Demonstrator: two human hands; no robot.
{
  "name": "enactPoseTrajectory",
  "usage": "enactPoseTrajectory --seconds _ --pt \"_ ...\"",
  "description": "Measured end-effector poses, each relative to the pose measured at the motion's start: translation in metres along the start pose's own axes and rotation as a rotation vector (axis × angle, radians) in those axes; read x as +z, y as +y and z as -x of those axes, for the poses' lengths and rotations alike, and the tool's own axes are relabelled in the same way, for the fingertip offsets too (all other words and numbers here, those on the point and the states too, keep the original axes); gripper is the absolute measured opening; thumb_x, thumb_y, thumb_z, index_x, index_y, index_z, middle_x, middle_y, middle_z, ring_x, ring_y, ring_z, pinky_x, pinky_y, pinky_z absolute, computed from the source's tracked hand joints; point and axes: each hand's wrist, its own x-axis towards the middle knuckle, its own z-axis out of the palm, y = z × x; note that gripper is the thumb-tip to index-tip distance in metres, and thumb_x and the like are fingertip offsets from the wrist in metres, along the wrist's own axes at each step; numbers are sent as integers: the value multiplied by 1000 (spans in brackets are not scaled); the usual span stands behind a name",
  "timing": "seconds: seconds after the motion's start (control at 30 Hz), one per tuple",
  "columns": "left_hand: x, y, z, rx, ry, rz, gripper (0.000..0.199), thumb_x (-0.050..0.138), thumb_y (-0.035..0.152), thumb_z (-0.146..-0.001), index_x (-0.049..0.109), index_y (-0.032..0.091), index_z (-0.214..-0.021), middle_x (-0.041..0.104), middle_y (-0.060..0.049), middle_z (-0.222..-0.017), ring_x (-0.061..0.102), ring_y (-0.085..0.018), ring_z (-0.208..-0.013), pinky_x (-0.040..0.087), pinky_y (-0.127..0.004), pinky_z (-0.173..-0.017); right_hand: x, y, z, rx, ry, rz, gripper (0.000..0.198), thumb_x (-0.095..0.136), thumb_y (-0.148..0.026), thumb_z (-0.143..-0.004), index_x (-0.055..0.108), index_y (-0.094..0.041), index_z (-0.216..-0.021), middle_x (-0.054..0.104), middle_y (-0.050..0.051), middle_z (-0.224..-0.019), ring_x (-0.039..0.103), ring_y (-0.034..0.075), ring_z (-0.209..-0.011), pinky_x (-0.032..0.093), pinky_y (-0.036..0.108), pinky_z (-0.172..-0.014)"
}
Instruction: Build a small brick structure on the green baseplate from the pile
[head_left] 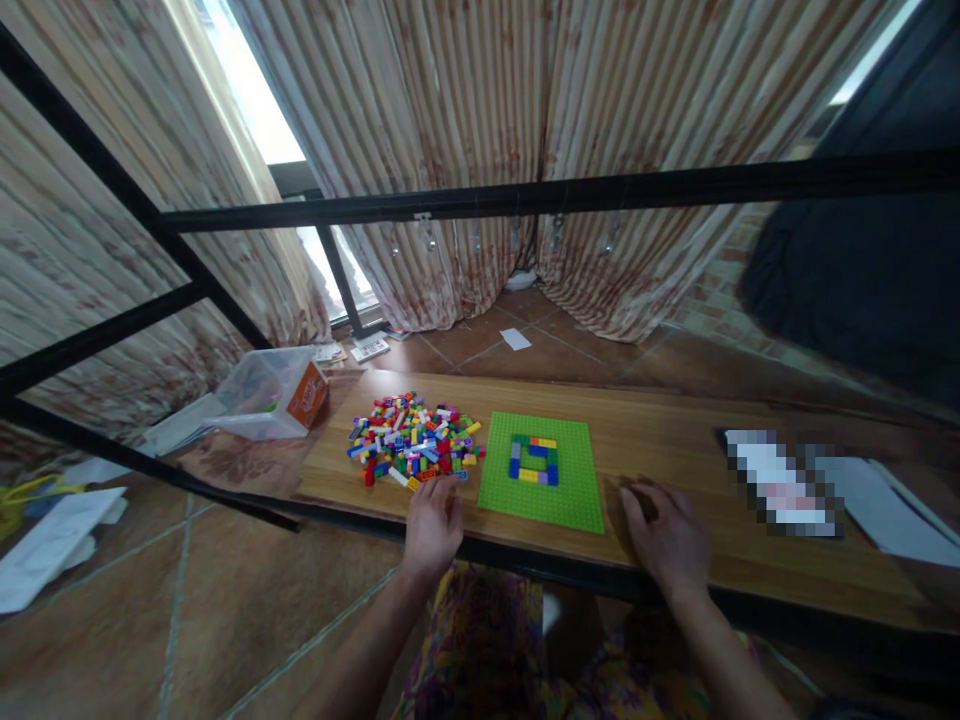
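At the near edge of the brick pile (409, 435) rests my left hand (435, 520), its fingers bent over the tabletop beside orange and blue bricks. No brick shows in its grasp. A green baseplate (581, 485) lies just right of that hand. On it stands a hollow rectangle of building bricks (553, 474) in blue, yellow, green, grey, orange and purple, with bare green studs in its middle. My right hand (667, 535) rests on the table to the right of the baseplate, thumb apart from the loosely bent fingers, and nothing is visible in it.
Everything lies on a long wooden tabletop (660, 430). A clear plastic bin (262, 395) with an orange label stands beyond its left end. White paper (892, 510) and a blurred-out flat item (780, 485) lie at right. A black metal bar (480, 203) crosses behind.
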Motion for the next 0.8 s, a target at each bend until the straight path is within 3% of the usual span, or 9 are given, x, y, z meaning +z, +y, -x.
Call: enactPoseTrajectory --seconds 0.17,0.37,0.57,0.8 --pt "-2 -5 -3 -60 40 -21 23 49 13 -84 59 21 -103 65 -6 -100 60 -22 -99 49 -37 -89 1 3 0 10 -24 29 54 41 -63 -86 71 -18 -92 66 12 -99 60 26 -90 48 40 -79" --pt "5 -8 -12 11 29 -111 23 52 11 -82 60 20 -101 64 -6 -99 58 -23 -97 47 -38 -87 1 3 1 14 -21 34 55 41 -63 -86 70 -17 -93 66 13 -101 60 26 -93 48 40 -83" --pt "14 -7 -20 48 19 -237 17 56 24 -86 62 20 -101 64 -8 -98 57 -25 -93 45 -39 -85 0 2 1 21 -36 37 53 41 -61 -87 70 -17 -94 66 13 -101 60 26 -92 48 39 -82" --pt "21 6 -30 -58 -2 -360 24 59 35 -85 61 16 -99 65 -10 -96 57 -27 -94 44 -40 -83 0 1 1 15 -13 36 51 42 -60 -87 70 -17 -93 66 13 -98 60 25 -90 47 38 -79"
